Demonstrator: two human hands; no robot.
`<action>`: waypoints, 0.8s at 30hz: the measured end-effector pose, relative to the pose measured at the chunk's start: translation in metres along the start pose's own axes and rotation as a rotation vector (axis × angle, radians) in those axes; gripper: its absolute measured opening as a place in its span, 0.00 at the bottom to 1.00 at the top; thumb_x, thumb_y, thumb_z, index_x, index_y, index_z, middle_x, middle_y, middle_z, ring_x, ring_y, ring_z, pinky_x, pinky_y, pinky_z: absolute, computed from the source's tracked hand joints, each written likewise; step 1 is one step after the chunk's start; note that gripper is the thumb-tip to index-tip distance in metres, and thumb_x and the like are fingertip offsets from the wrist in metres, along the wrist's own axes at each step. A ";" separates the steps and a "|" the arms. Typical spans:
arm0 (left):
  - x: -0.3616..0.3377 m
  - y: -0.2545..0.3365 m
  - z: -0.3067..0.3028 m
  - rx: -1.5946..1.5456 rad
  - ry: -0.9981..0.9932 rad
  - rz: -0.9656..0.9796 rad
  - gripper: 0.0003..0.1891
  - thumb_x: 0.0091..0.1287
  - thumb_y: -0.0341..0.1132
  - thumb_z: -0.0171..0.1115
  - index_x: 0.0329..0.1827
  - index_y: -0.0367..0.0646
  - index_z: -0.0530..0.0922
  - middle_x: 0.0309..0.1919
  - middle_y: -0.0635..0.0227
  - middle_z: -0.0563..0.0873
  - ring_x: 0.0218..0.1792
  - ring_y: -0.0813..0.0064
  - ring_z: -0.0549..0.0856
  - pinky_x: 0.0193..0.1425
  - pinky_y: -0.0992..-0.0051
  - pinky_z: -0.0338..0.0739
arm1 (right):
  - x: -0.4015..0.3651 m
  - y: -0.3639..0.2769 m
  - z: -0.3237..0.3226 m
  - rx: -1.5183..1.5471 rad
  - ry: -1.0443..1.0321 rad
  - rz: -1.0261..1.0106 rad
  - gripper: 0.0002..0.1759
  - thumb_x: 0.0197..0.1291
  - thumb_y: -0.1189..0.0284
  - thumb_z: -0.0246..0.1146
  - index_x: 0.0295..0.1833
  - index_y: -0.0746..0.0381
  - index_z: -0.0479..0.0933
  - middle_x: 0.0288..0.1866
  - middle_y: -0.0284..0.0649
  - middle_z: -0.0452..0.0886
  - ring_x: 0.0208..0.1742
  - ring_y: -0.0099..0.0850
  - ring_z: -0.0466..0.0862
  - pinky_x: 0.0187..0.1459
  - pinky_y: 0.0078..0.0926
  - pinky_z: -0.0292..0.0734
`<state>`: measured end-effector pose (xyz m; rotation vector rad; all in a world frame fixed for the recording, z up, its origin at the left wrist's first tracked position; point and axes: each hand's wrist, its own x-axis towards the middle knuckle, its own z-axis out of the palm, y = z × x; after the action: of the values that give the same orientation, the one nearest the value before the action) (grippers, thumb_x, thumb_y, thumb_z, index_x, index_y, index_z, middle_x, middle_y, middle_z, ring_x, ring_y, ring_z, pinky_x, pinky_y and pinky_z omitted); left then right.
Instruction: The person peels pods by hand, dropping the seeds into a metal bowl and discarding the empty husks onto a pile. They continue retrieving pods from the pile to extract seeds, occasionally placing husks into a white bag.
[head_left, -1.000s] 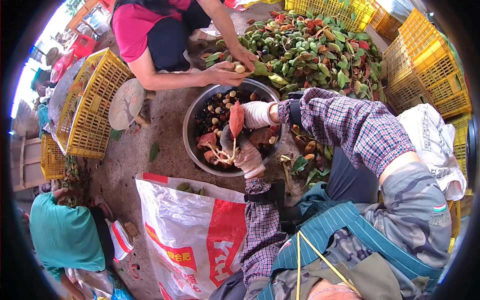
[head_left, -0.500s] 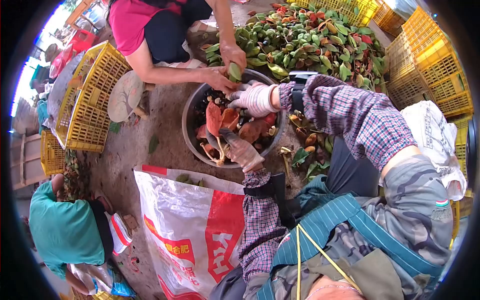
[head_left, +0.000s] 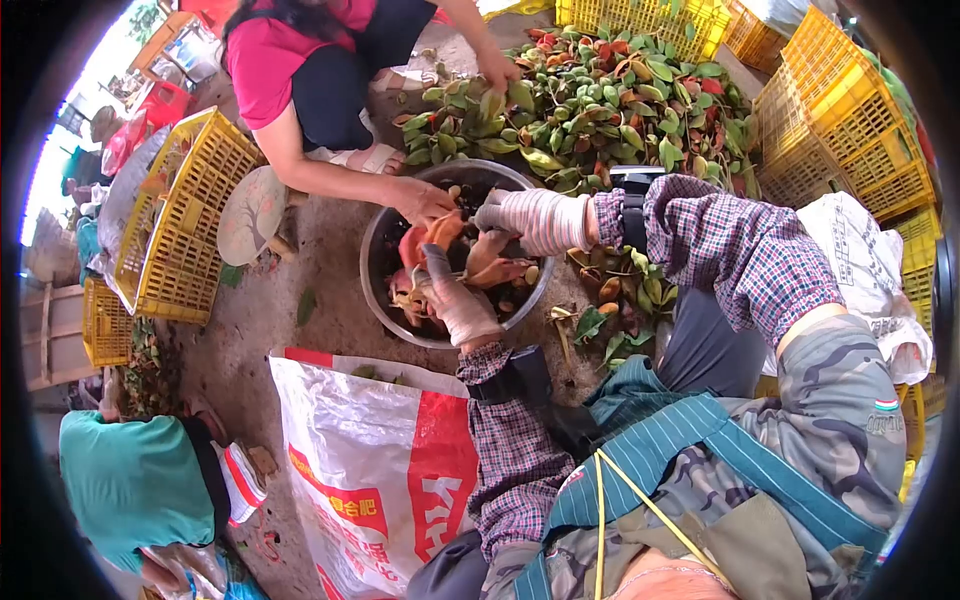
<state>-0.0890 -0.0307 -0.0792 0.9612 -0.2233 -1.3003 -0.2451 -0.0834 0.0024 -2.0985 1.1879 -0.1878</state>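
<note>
A round metal basin (head_left: 377, 312) stands on the ground, holding dark seeds and opened red-orange pods (head_left: 412, 245). My left hand (head_left: 458, 308), in a pale glove with grey fingers, is over its near side, closed on opened pods with the thumb raised. My right hand (head_left: 540, 220), in a striped glove, reaches in from the right with curled fingers. Those fingertips meet an opened pinkish-orange pod (head_left: 497, 265); part of the grip is hidden. A co-worker's bare hand (head_left: 422, 202) touches pods at the basin's far left.
Behind the basin lies a heap of green and red pods (head_left: 600, 105), where the co-worker's other hand (head_left: 497, 70) reaches. Yellow crates (head_left: 850, 110) stand right, another crate (head_left: 185, 220) left. A white-red sack (head_left: 365, 450) lies in front. Another person (head_left: 140, 490) sits lower left.
My left hand has moved slightly left, and the pods around it have shifted. My right hand has drawn right and turned. The co-worker's hands have parted, one reaching to the heap.
</note>
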 end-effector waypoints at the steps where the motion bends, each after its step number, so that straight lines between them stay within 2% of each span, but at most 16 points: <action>1: -0.002 0.001 0.002 0.003 -0.088 0.024 0.27 0.67 0.52 0.59 0.59 0.42 0.70 0.50 0.62 0.80 0.45 0.64 0.84 0.46 0.66 0.80 | -0.001 -0.010 -0.007 0.333 -0.030 0.208 0.17 0.57 0.65 0.64 0.51 0.58 0.76 0.40 0.39 0.79 0.39 0.34 0.79 0.41 0.30 0.74; 2: 0.005 -0.004 -0.011 0.278 -0.210 0.204 0.25 0.67 0.47 0.59 0.61 0.43 0.70 0.53 0.61 0.78 0.49 0.64 0.81 0.50 0.66 0.78 | -0.002 -0.017 -0.012 0.668 -0.060 0.415 0.15 0.58 0.64 0.63 0.49 0.58 0.76 0.39 0.36 0.79 0.38 0.30 0.78 0.40 0.27 0.74; 3: 0.016 -0.013 -0.030 0.552 -0.331 0.385 0.23 0.67 0.42 0.60 0.62 0.43 0.70 0.56 0.59 0.76 0.54 0.64 0.78 0.54 0.66 0.76 | -0.003 -0.017 -0.020 0.584 -0.102 0.432 0.14 0.62 0.61 0.59 0.47 0.58 0.76 0.39 0.32 0.76 0.37 0.22 0.75 0.38 0.21 0.72; 5: 0.009 -0.008 -0.024 0.591 -0.440 0.379 0.21 0.65 0.34 0.61 0.61 0.43 0.72 0.58 0.57 0.75 0.56 0.63 0.78 0.56 0.65 0.76 | 0.002 -0.008 -0.015 0.318 0.066 0.085 0.15 0.65 0.64 0.55 0.51 0.60 0.75 0.39 0.37 0.79 0.40 0.27 0.78 0.42 0.25 0.75; 7: -0.002 -0.001 -0.016 0.687 -0.493 0.456 0.20 0.63 0.27 0.61 0.60 0.46 0.74 0.58 0.54 0.75 0.56 0.59 0.79 0.55 0.64 0.76 | 0.000 -0.014 -0.021 0.990 0.025 0.236 0.15 0.65 0.67 0.54 0.52 0.62 0.75 0.41 0.37 0.80 0.43 0.29 0.79 0.45 0.26 0.75; 9: -0.004 -0.006 -0.014 0.743 -0.428 0.539 0.24 0.59 0.22 0.60 0.60 0.53 0.75 0.59 0.52 0.75 0.57 0.54 0.78 0.56 0.62 0.76 | -0.008 -0.026 -0.031 0.420 0.189 -0.031 0.15 0.62 0.70 0.58 0.53 0.62 0.75 0.41 0.36 0.79 0.44 0.27 0.78 0.45 0.26 0.75; 10: -0.004 -0.008 -0.014 0.772 -0.392 0.579 0.27 0.58 0.20 0.59 0.60 0.56 0.75 0.59 0.51 0.75 0.57 0.52 0.78 0.56 0.62 0.76 | -0.001 -0.018 -0.026 0.522 0.205 -0.028 0.16 0.59 0.73 0.60 0.53 0.62 0.75 0.41 0.37 0.79 0.45 0.26 0.78 0.45 0.25 0.75; 12: -0.015 0.000 -0.005 0.620 -0.415 0.446 0.25 0.59 0.22 0.59 0.60 0.53 0.75 0.58 0.53 0.76 0.56 0.56 0.79 0.54 0.64 0.76 | 0.012 -0.003 -0.016 0.728 0.242 -0.028 0.19 0.53 0.77 0.65 0.52 0.62 0.76 0.41 0.38 0.80 0.46 0.24 0.78 0.46 0.23 0.75; 14: -0.022 0.011 0.001 0.472 -0.510 0.321 0.22 0.61 0.27 0.60 0.60 0.48 0.73 0.57 0.56 0.77 0.52 0.62 0.80 0.51 0.68 0.77 | -0.009 -0.041 -0.028 0.988 0.167 0.030 0.17 0.52 0.78 0.66 0.49 0.63 0.77 0.39 0.38 0.81 0.43 0.25 0.79 0.45 0.24 0.76; 15: -0.037 0.045 0.004 0.272 -0.666 0.122 0.23 0.62 0.34 0.64 0.60 0.42 0.72 0.53 0.60 0.80 0.46 0.70 0.82 0.46 0.73 0.78 | -0.020 -0.062 -0.037 1.193 0.095 0.050 0.16 0.51 0.78 0.67 0.47 0.63 0.77 0.38 0.38 0.81 0.41 0.26 0.81 0.44 0.25 0.77; 17: -0.041 0.055 0.010 0.205 -0.649 -0.101 0.23 0.64 0.36 0.63 0.62 0.42 0.71 0.53 0.60 0.80 0.46 0.70 0.82 0.46 0.74 0.78 | -0.005 -0.033 -0.022 1.425 -0.036 0.023 0.14 0.52 0.75 0.69 0.45 0.62 0.78 0.37 0.36 0.81 0.39 0.27 0.81 0.43 0.26 0.78; 18: -0.034 0.038 0.016 0.339 -0.483 -0.122 0.22 0.65 0.32 0.59 0.63 0.47 0.71 0.57 0.56 0.77 0.52 0.62 0.80 0.51 0.69 0.77 | 0.002 -0.018 -0.013 1.540 -0.104 0.009 0.13 0.52 0.74 0.69 0.44 0.61 0.78 0.36 0.35 0.81 0.38 0.28 0.81 0.42 0.27 0.79; 19: -0.027 0.022 0.016 0.470 -0.313 -0.144 0.22 0.67 0.27 0.54 0.65 0.53 0.71 0.61 0.53 0.74 0.58 0.55 0.78 0.56 0.64 0.76 | 0.003 -0.012 -0.004 1.633 0.021 0.152 0.12 0.55 0.69 0.71 0.38 0.60 0.75 0.32 0.34 0.81 0.37 0.28 0.84 0.39 0.28 0.82; 20: -0.021 0.009 0.007 0.540 -0.365 0.047 0.23 0.67 0.28 0.54 0.65 0.54 0.71 0.61 0.53 0.74 0.58 0.55 0.78 0.56 0.64 0.76 | 0.005 -0.005 -0.001 1.684 -0.050 0.379 0.10 0.56 0.69 0.70 0.38 0.57 0.75 0.32 0.33 0.81 0.36 0.27 0.84 0.43 0.30 0.83; 21: -0.015 -0.004 -0.003 0.608 -0.412 0.241 0.23 0.67 0.28 0.54 0.66 0.54 0.70 0.61 0.52 0.74 0.58 0.54 0.78 0.56 0.64 0.76 | 0.011 0.002 0.007 1.674 -0.044 0.461 0.10 0.56 0.69 0.70 0.38 0.57 0.75 0.33 0.32 0.81 0.35 0.27 0.83 0.43 0.29 0.83; 24: -0.013 -0.007 -0.011 0.855 -0.378 0.463 0.27 0.64 0.25 0.55 0.66 0.57 0.70 0.60 0.51 0.74 0.56 0.53 0.79 0.55 0.63 0.76 | 0.020 0.018 0.018 1.540 -0.072 0.307 0.10 0.57 0.68 0.70 0.40 0.55 0.75 0.34 0.30 0.81 0.34 0.25 0.82 0.41 0.27 0.82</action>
<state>-0.0904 -0.0140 -0.0865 1.2535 -1.2950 -0.9276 -0.2383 -0.0961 -0.0260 -0.5655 0.7933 -0.6235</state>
